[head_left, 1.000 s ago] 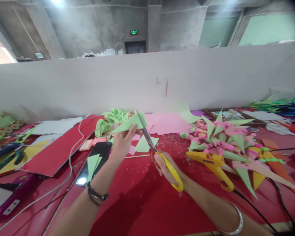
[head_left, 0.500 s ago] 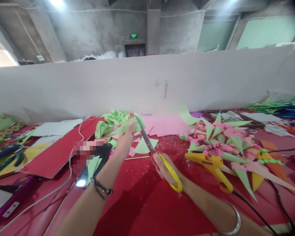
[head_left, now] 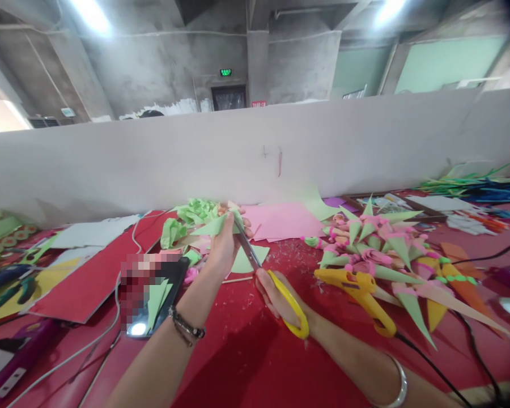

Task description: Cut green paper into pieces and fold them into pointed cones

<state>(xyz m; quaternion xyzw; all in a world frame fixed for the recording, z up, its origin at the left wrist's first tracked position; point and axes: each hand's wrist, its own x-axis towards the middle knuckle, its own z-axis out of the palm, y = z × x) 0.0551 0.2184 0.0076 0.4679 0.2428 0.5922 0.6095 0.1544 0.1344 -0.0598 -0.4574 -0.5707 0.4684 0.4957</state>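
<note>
My left hand (head_left: 226,245) pinches a light green paper piece (head_left: 210,227) above the far middle of the red table. My right hand (head_left: 278,294) grips yellow-handled scissors (head_left: 295,310), whose blades point up and to the left and meet the paper beside my left fingers. Below the blades lies another green paper piece (head_left: 250,259). Crumpled green paper (head_left: 198,211) sits just beyond my left hand. A phone (head_left: 170,294) with green paper scraps on it rests left of my left wrist.
A yellow glue gun (head_left: 357,286) lies to the right, beside a pile of pink and green paper cones (head_left: 378,243). Pink sheets (head_left: 283,220) lie at the back against a white partition (head_left: 174,158). A red board (head_left: 89,277) and pliers (head_left: 8,286) are at the left.
My left fingers have turned and more of them show behind the scissor blades. The green paper has shifted with them. The whole view has tilted slightly upward.
</note>
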